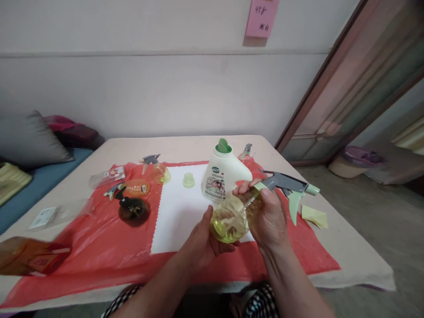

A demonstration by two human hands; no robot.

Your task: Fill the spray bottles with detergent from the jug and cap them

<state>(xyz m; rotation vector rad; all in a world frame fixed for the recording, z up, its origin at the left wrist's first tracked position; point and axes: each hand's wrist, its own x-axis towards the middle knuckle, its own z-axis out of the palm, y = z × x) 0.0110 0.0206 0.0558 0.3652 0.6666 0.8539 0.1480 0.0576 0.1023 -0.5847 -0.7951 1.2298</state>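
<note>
Both hands hold a clear yellow-green spray bottle point(228, 223), tilted on its side with its grey and green trigger head pointing right. My left hand point(206, 236) cups the round base. My right hand point(270, 216) wraps round the neck just below the trigger head. Some yellowish liquid shows inside, along with the dip tube. Right behind the bottle stands a white detergent jug point(215, 176) with a green spout and no cap on it. A pale green cap point(188, 179) sits on the white sheet point(172, 212) left of the jug.
On the red plastic sheet point(109, 256) at left lie a dark bottle point(134, 211), an orange bottle point(135, 188) and another spray bottle point(160, 173). An amber bottle point(29, 256) lies at the left edge. Yellow sticky notes point(314, 215) are at right.
</note>
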